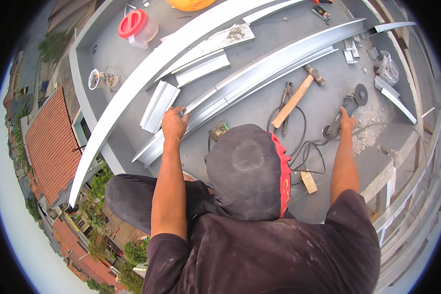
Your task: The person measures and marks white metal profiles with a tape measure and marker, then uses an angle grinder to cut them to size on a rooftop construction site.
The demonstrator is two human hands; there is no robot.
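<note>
My left hand (175, 123) is closed on the near end of a long silvery metal channel (259, 73), which runs up and right across the grey floor. My right hand (347, 120) grips an angle grinder (336, 125), its dark disc (361, 94) pointing away from me. The grinder is held to the right, apart from the channel. Between my hands lie a claw hammer (295, 100) with a wooden handle and dark pincers (285, 103). A black cable (306, 152) loops below them. Short cut channel pieces (160, 105) lie just beyond my left hand.
A long white strip (127, 95) arches along the left. Beyond it stand a red-lidded tub (137, 27) and a clear cup (99, 79). Rubble (370, 128) and a plastic bag (388, 68) lie right. A wood block (308, 182) is nearer. Past the left ledge, rooftops (53, 147) lie far below.
</note>
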